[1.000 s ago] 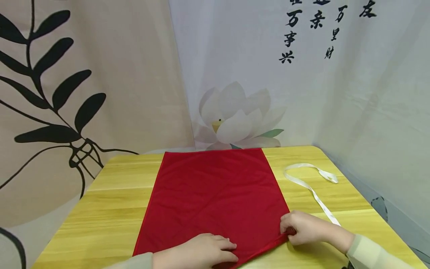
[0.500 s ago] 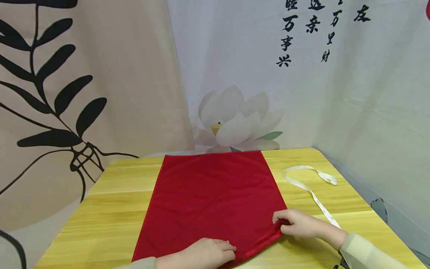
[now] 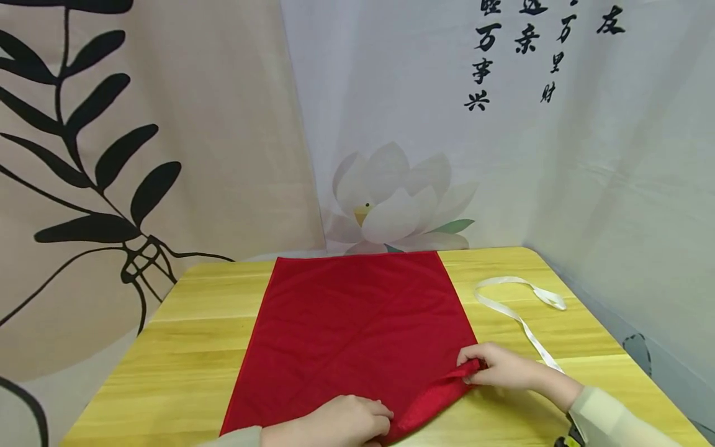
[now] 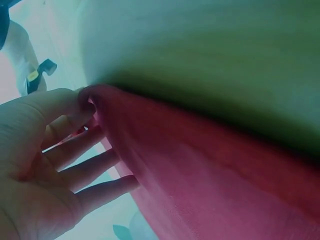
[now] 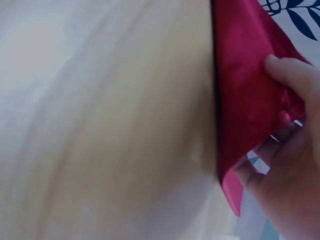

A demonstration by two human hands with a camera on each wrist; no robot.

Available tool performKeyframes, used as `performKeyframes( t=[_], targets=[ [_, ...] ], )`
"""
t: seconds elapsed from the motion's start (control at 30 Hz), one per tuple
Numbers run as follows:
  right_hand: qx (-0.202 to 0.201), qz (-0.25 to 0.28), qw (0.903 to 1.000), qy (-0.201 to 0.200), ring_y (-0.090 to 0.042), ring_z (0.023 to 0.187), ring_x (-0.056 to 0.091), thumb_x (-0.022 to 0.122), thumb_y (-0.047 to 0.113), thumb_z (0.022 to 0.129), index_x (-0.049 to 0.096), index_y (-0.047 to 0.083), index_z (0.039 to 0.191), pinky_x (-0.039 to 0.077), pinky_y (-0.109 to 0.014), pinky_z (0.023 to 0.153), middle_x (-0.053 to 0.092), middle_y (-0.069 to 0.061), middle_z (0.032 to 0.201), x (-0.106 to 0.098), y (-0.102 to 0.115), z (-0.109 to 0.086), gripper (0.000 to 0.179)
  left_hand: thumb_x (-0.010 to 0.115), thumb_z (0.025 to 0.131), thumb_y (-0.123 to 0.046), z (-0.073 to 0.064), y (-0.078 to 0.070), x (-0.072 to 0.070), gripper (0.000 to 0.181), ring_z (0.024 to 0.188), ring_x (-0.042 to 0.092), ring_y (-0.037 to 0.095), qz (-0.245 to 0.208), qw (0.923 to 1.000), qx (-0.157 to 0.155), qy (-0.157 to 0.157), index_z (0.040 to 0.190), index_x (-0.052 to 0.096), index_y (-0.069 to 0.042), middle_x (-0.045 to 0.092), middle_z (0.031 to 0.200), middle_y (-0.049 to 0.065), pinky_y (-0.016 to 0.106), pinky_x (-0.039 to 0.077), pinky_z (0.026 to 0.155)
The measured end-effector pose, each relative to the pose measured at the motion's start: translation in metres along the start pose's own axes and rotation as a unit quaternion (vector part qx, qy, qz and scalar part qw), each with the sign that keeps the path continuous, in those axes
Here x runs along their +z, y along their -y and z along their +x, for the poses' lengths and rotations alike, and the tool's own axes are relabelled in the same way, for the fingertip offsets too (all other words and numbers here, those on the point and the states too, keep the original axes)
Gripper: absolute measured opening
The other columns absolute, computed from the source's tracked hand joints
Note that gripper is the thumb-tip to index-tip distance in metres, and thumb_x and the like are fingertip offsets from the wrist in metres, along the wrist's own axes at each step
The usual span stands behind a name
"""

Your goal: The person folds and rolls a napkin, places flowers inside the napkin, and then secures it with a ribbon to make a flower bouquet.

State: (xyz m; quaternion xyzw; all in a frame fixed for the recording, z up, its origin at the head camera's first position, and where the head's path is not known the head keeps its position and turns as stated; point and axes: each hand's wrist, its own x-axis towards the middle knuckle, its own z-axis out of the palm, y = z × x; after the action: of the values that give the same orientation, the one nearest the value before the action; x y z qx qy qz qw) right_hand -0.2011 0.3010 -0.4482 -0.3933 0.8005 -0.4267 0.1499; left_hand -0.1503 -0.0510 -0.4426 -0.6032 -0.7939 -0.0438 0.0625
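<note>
A red cloth [image 3: 357, 323] lies spread over the middle of the table, its near right part folded up and inward. My left hand [image 3: 346, 422] is at the near edge; in the left wrist view its thumb and forefinger pinch the folded edge of the cloth [image 4: 190, 165], with the other fingers spread against it. At the right side, my right hand [image 3: 505, 367] pinches the lifted corner. From the right wrist view, the thumb lies on the shiny face of the cloth [image 5: 245, 85] and the fingers are behind it, partly hidden.
A white ribbon [image 3: 505, 307] lies curved on the wooden table [image 3: 145, 366], right of the cloth, its near end hidden by the right arm. Printed curtains [image 3: 234, 124] hang behind the table. A dark device [image 3: 571, 437] shows beneath the right cuff.
My right hand has lifted the cloth's near right corner and turned it inward and slightly away from me, so a wider folded strip shows. The left hand stays almost in place.
</note>
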Motion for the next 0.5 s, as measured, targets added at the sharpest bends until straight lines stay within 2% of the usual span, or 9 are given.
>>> performKeyframes(
  t=[0.07, 0.2, 0.3, 0.5],
  targets=[
    [-0.015, -0.014, 0.9998, -0.004, 0.003, 0.067, 0.047, 0.062, 0.002, 0.091, 0.064, 0.017, 0.092, 0.045, -0.02, 0.057, 0.059, 0.004, 0.075, -0.004, 0.001, 0.001, 0.015, 0.075, 0.078, -0.017, 0.0, 0.001, -0.001, 0.012, 0.1, 0.061, 0.001, 0.001, 1.0, 0.002, -0.003, 0.083, 0.066, -0.023, 0.065, 0.111, -0.011, 0.012, 0.045, 0.08],
    [-0.02, -0.042, 0.9988, -0.013, -0.001, 0.078, 0.053, 0.056, -0.003, 0.092, 0.067, 0.018, 0.096, 0.047, -0.024, 0.066, 0.064, 0.007, 0.088, -0.012, 0.007, 0.003, 0.024, 0.074, 0.078, -0.014, 0.0, 0.003, -0.003, 0.015, 0.075, 0.051, -0.009, -0.036, 0.9992, -0.007, -0.015, 0.077, 0.063, -0.024, 0.06, 0.087, -0.019, 0.004, 0.036, 0.065],
    [-0.013, -0.058, 0.9979, -0.027, -0.003, 0.083, 0.056, 0.056, -0.004, 0.091, 0.069, 0.018, 0.098, 0.049, -0.026, 0.069, 0.066, 0.008, 0.093, -0.018, 0.012, 0.006, 0.026, 0.073, 0.081, -0.016, -0.002, 0.006, -0.005, 0.016, 0.063, 0.038, -0.011, -0.074, 0.9968, -0.03, -0.011, 0.075, 0.061, -0.025, 0.05, 0.073, -0.022, 0.004, 0.031, 0.058],
    [-0.01, -0.096, 0.9929, -0.069, -0.005, 0.082, 0.058, 0.062, -0.006, 0.085, 0.071, 0.02, 0.095, 0.05, -0.028, 0.068, 0.066, 0.01, 0.093, -0.03, 0.025, 0.012, 0.029, 0.074, 0.083, -0.026, -0.004, 0.013, -0.01, 0.017, 0.056, 0.033, -0.012, -0.102, 0.9913, -0.082, -0.019, 0.074, 0.06, -0.028, 0.043, 0.066, -0.026, 0.007, 0.029, 0.052]
  ],
)
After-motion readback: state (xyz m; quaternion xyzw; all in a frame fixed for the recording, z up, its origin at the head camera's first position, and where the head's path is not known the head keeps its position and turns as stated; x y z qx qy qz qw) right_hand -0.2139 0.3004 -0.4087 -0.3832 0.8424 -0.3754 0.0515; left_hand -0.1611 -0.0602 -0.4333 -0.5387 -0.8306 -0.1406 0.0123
